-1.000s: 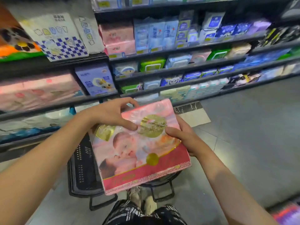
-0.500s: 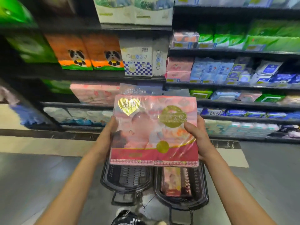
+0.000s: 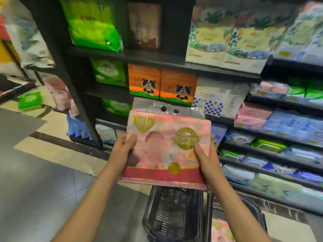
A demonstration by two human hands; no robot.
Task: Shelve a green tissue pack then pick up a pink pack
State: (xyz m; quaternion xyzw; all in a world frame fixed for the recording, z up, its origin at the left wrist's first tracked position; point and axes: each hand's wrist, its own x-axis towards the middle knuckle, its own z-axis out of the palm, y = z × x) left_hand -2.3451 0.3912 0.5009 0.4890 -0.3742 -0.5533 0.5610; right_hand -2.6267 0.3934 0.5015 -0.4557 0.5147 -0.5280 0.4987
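We hold the flat pink plastic-wrapped tissue pack [image 3: 166, 151] upright above the black mesh basket [image 3: 173, 215], left hand [image 3: 122, 151] and right hand [image 3: 208, 161] clamped on its side edges, long axis level between them.

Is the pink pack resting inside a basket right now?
No, both hands, left hand and right hand, hold the pink pack above the baskets.

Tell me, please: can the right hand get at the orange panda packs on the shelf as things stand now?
Probably not at once. The right hand grips the pink pack together with the left hand, and this pack is raised between the hands and the orange panda packs. It would need to let go first.
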